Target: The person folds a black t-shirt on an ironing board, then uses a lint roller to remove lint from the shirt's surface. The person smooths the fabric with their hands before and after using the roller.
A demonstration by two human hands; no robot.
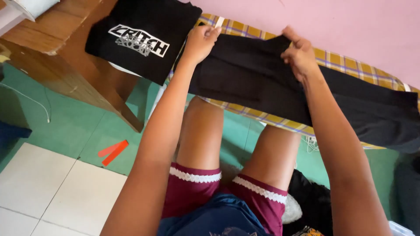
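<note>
From the head camera, black trousers (262,83) lie flat and long across a yellow checked board cover (337,59), one leg trailing off its right end. The left hand (200,43) pinches the trousers' top left edge between closed fingers; the right hand (299,54) grips a fold at the upper edge. Left of the trousers lies a folded black shirt (140,37) bearing a white slanted rectangular print. An orange strip (113,151) lies on the green floor below it.

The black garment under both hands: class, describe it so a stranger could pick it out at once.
Find the yellow checked board against the pink wall. The long black garment lies along it, its top edge pinched by the left hand and right hand. Unlike the folded black shirt on the wooden table, it is plain, with no white print.
</note>
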